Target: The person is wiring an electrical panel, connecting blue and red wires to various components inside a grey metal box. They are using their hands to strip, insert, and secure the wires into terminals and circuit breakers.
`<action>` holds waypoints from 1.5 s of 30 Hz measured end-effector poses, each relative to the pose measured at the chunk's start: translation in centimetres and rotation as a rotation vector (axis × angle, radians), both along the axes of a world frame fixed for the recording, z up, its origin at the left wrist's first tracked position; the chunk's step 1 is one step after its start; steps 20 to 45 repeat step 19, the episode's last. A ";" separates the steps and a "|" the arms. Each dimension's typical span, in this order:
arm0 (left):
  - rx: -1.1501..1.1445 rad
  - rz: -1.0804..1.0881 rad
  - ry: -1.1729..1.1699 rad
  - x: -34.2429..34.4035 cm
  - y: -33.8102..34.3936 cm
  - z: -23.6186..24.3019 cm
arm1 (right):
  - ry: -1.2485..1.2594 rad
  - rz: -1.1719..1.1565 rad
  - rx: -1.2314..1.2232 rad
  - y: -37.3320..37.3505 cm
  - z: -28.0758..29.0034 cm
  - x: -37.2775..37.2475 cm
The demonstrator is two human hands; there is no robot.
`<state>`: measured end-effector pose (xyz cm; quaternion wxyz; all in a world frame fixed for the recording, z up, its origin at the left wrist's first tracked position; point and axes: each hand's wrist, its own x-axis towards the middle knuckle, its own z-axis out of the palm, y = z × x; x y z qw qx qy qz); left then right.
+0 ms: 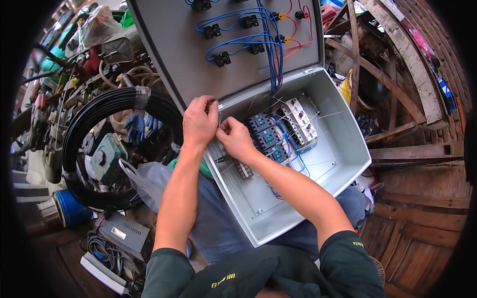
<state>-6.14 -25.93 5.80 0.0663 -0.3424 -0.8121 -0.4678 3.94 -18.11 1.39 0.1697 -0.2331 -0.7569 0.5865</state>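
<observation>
A grey metal electrical enclosure [251, 233] rests on my lap, its door [174, 44] swung up and away from me. At the box's far left corner, by the hinge side, my left hand [200, 123] is closed with its fingertips pinched together. Close beside it, my right hand [235, 137] pinches at the same rim. Whatever lies between the fingers is too small to make out. Inside the box sit black contactors [267, 135], a white breaker row [299, 121] and a small terminal block [244, 171], partly behind my right forearm. Loose thin wires stick out around them.
Blue wires [272, 64] run from black switch blocks [212, 31] on the door down into the box. A coil of black cable [74, 134] stands at left, near a grey power unit [123, 234] and a blue canister [72, 207]. Wooden boards [427, 198] lie at right.
</observation>
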 end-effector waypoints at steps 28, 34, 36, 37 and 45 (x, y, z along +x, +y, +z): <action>-0.419 0.104 0.086 2.6 17.3 1.4 | 0.044 -0.066 0.487 25.3 3.7 5.4; -0.419 0.104 0.086 2.6 17.3 1.4 | 0.044 -0.066 0.487 25.3 3.7 5.4; -0.419 0.104 0.086 2.6 17.3 1.4 | 0.044 -0.066 0.487 25.3 3.7 5.4; -0.419 0.104 0.086 2.6 17.3 1.4 | 0.044 -0.066 0.487 25.3 3.7 5.4; -0.419 0.104 0.086 2.6 17.3 1.4 | 0.044 -0.066 0.487 25.3 3.7 5.4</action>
